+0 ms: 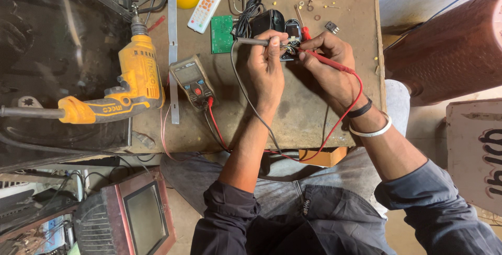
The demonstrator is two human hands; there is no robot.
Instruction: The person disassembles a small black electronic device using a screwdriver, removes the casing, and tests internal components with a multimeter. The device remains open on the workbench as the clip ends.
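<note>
Electronics repair workshop: worn wooden bench point(314, 114) with multimeter point(191, 81), yellow power drill point(133, 80), bare green circuit board point(222, 34), loose washers point(309, 6); old television set point(130, 218) on floor.

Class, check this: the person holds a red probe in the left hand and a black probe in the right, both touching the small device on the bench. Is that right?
Not quite. The head view shows the colours swapped: the left hand holds the black probe and the right hand holds the red probe. Both tips do meet the small device on the bench.

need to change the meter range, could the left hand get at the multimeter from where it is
Probably yes. The multimeter lies on open bench just beside the left hand, nothing between them. But that hand holds the black probe, so it would have to drop it first.
</note>
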